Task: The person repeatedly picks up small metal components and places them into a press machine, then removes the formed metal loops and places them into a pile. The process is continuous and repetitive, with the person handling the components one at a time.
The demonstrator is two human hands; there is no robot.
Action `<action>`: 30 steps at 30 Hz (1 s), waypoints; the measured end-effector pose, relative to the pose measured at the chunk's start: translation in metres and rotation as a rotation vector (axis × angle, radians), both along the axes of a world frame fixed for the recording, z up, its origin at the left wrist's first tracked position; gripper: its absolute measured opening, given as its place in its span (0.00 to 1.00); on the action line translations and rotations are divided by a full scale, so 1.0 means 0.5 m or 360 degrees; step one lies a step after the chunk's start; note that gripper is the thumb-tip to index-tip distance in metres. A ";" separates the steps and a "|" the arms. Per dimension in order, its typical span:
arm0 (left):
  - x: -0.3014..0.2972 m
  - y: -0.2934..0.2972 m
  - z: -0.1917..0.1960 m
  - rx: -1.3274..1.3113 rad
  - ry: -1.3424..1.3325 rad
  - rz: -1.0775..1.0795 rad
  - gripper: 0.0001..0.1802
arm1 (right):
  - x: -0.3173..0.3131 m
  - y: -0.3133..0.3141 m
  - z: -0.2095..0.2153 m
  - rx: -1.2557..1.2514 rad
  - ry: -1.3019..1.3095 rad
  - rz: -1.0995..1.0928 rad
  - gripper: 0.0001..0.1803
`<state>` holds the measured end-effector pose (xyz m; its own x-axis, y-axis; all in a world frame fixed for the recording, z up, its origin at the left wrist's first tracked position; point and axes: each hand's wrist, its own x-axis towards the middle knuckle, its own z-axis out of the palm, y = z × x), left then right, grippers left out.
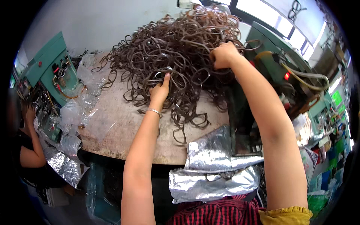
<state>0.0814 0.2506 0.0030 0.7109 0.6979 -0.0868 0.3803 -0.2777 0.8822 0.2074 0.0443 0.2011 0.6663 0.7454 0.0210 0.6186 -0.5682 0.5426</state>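
- Right now, nearest: crinkled silver foil bag [213, 170] hangs off the table edge [123, 146] by the person's lap.
- Left hand [160, 91] pinches one brown loop w/ thumb + fingers at the near rim of the tangled loop pile [176, 48].
- Right hand [224, 55] clenched into the pile's right side, grasping strands.
- Step, prob.: separating single loops. Next move needs a clean pull, pile held down.
- Far right: green machine [279, 60].
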 end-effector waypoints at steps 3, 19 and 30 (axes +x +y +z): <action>-0.050 0.012 -0.013 -0.0305 0.0019 -0.0203 0.59 | -0.074 0.002 -0.044 -0.0098 0.0454 -0.0201 0.22; -0.215 -0.044 -0.076 0.1351 -0.0030 -0.0449 0.34 | -0.222 -0.068 -0.244 0.0130 0.0166 -0.0049 0.20; -0.292 -0.074 -0.037 0.1230 -0.0216 -0.0758 0.23 | -0.419 -0.048 -0.263 0.1033 -0.0027 0.0699 0.21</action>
